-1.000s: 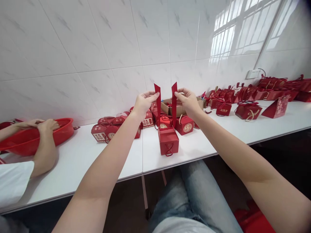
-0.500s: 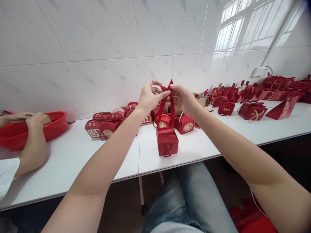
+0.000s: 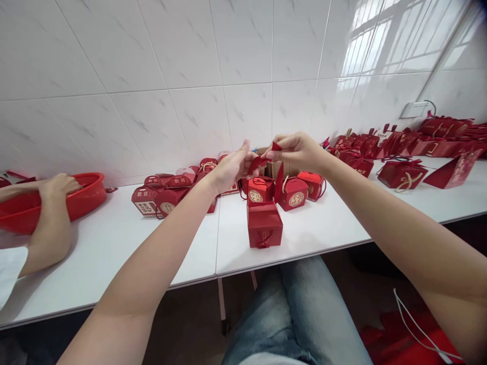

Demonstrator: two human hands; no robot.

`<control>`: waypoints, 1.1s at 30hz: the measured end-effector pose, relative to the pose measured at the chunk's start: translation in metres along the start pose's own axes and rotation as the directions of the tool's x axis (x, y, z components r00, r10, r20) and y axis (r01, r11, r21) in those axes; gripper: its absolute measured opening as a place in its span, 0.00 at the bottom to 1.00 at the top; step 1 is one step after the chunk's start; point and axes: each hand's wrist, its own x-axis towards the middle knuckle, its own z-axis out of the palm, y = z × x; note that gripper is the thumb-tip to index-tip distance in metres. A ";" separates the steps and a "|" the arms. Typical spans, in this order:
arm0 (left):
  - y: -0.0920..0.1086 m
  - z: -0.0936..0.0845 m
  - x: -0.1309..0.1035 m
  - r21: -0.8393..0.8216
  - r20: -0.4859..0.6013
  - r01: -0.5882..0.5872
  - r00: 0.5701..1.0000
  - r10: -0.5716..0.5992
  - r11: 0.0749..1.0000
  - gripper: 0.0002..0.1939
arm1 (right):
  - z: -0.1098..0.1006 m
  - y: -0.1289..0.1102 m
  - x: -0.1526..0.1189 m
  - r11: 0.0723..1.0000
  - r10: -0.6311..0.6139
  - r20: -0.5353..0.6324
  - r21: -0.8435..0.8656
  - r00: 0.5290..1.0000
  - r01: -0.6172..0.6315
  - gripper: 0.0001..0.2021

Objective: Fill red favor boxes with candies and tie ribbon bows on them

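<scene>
A dark red box (image 3: 265, 227) stands near the front edge of the white table (image 3: 190, 258), with a small cord bow on its front face. Above and behind it, a wide red ribbon (image 3: 258, 163) stretches between my two hands. My left hand (image 3: 234, 167) is closed on the ribbon, thumb pointing up. My right hand (image 3: 294, 149) pinches the ribbon's other part between thumb and fingers, a short tip sticking up there. One length of ribbon hangs from my right hand behind the box.
Finished-looking red boxes (image 3: 167, 195) cluster at left centre, more boxes (image 3: 292, 193) behind the dark red box. Rows of red boxes (image 3: 403, 175) line the right side. At far left, another person's hands (image 3: 57, 190) reach into a red basin (image 3: 89, 195). A socket strip (image 3: 414, 109) is on the wall.
My hands have lowered slightly and moved apart. The ribbon's upright crossed loop has gone; it now runs slanting between my hands. My left fingers have turned outward.
</scene>
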 end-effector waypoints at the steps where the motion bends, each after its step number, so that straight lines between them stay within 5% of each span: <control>1: -0.001 -0.001 0.001 -0.016 -0.028 0.004 1.000 -0.004 1.000 0.25 | -0.001 0.001 -0.001 0.993 -0.062 0.004 -0.105 0.998 0.062 0.08; 5: -0.002 0.001 0.002 -0.024 -0.060 0.059 0.996 -0.060 0.998 0.04 | 0.000 0.009 -0.003 0.905 -0.247 0.020 -0.352 0.969 0.238 0.02; 10: 0.000 0.006 -0.001 -0.036 0.023 0.100 0.995 -0.099 0.994 0.08 | 0.007 0.022 -0.003 0.796 -0.386 -0.022 -0.513 0.922 0.321 0.07; 14: -0.002 0.010 0.002 0.069 -0.097 -0.010 0.995 0.017 0.998 0.10 | 0.013 0.021 -0.008 0.863 -0.378 -0.144 -0.413 0.914 0.292 0.08; 18: 0.000 0.011 0.002 0.448 -0.266 -0.163 0.914 0.305 0.879 0.07 | 0.024 0.020 -0.017 0.981 -0.193 -0.447 -0.068 0.873 0.182 0.06; 20: 0.003 0.006 -0.004 0.686 -0.301 -0.141 0.838 0.455 0.714 0.07 | 0.028 0.026 -0.024 0.986 -0.028 -0.574 0.119 0.818 0.117 0.03; 22: 0.006 -0.004 -0.016 0.820 -0.300 -0.053 0.808 0.506 0.570 0.09 | 0.029 0.037 -0.037 0.968 0.131 -0.623 0.250 0.771 0.037 0.04; 26: -0.002 -0.039 -0.057 0.880 -0.380 0.179 0.823 0.423 0.441 0.09 | 0.021 0.068 -0.087 0.939 0.330 -0.640 0.298 0.694 -0.172 0.13; 29: -0.027 -0.072 -0.097 0.842 -0.481 0.387 0.854 0.198 0.376 0.12 | 0.011 0.090 -0.136 0.889 0.452 -0.654 0.275 0.607 -0.366 0.15; 33: -0.073 -0.104 -0.136 0.758 -0.595 0.561 0.804 0.001 0.332 0.10 | 0.005 0.111 -0.183 0.817 0.548 -0.671 0.302 0.500 -0.491 0.19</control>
